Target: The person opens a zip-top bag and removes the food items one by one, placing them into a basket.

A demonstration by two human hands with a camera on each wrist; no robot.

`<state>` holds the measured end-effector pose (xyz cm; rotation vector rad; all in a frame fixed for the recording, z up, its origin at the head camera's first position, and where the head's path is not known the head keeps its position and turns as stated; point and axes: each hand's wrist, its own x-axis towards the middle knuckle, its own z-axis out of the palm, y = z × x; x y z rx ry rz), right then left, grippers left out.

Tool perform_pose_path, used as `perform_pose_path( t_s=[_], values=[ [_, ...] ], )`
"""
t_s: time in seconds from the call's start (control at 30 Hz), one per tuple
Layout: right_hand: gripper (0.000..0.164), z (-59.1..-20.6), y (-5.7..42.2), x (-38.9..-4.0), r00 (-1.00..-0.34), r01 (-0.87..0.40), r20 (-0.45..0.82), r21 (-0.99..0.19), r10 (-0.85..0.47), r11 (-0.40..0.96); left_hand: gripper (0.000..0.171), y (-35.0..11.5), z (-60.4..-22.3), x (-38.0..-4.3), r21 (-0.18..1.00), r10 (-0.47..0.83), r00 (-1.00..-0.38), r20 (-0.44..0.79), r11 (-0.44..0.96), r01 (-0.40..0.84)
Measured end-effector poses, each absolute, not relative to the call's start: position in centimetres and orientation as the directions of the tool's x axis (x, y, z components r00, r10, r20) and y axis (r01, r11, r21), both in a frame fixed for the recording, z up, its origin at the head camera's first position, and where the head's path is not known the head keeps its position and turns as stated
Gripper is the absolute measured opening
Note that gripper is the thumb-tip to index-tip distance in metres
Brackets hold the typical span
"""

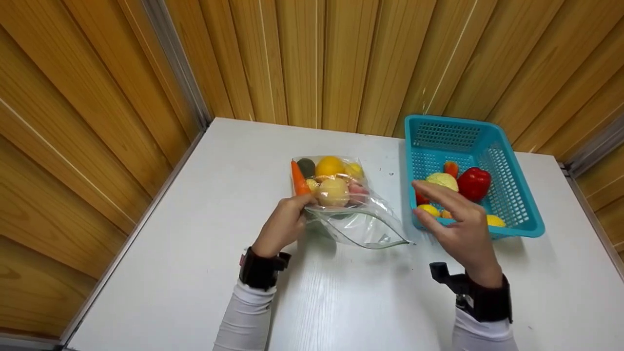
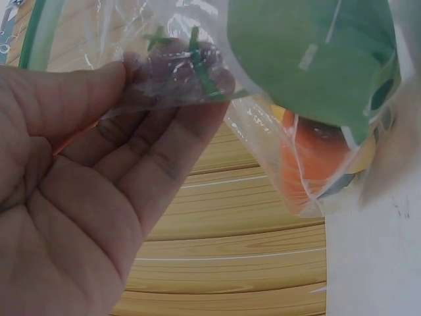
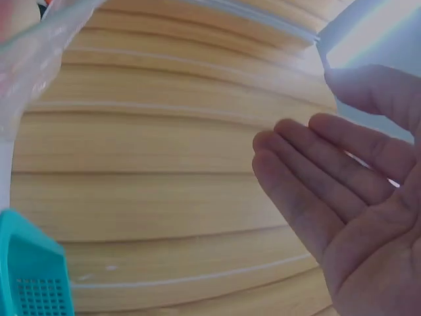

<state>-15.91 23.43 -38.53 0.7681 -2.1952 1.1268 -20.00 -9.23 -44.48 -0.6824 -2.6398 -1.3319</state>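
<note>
My left hand pinches the left edge of a clear zip bag near its mouth; the left wrist view shows the thumb and fingers on the plastic. The bag lies on the table with its mouth toward me. Inside are a carrot, an orange, a dark green item, a pale round fruit, a yellow fruit and a reddish fruit. My right hand holds nothing, its fingers extended, over the near left side of a blue basket.
The basket holds a red bell pepper, a pale green-yellow item, an orange-red piece and yellow fruits, some hidden by my right hand. Wood-panelled walls stand behind and left of the white table.
</note>
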Motion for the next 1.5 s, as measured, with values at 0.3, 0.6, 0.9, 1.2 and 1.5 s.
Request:
perform_pose_path(
  t_s=[0.3, 0.6, 0.9, 1.2, 1.5],
  values=[
    [0.048, -39.6, 20.6, -15.7, -0.650, -0.758, 0.554, -0.518, -0.521, 0.395, 0.041, -9.2, -44.5, -20.0, 0.726, 0.339, -0.890, 0.304, 0.522, 0.447],
    [0.034, -41.8, 18.6, -17.1, -0.621, -0.747, 0.363, -0.542, -0.695, 0.385, 0.039, -9.4, -44.5, -19.9, 0.736, 0.331, -0.894, 0.302, 0.516, 0.439],
    [0.033, -43.7, 17.2, -18.6, -0.669, -0.695, 0.198, -0.509, -0.716, 0.508, 0.033, -9.4, -44.6, -20.0, 0.732, 0.331, -0.893, 0.306, 0.517, 0.443],
    [0.043, -46.5, 16.8, -20.3, -0.733, -0.666, 0.243, -0.450, -0.636, 0.595, 0.028, -9.2, -44.4, -19.9, 0.722, 0.330, -0.893, 0.305, 0.531, 0.443],
    [0.055, -48.3, 16.7, -21.6, -0.814, -0.577, 0.246, -0.443, -0.525, 0.687, 0.023, -8.7, -44.5, -19.8, 0.708, 0.343, -0.883, 0.320, 0.532, 0.464]
  ],
)
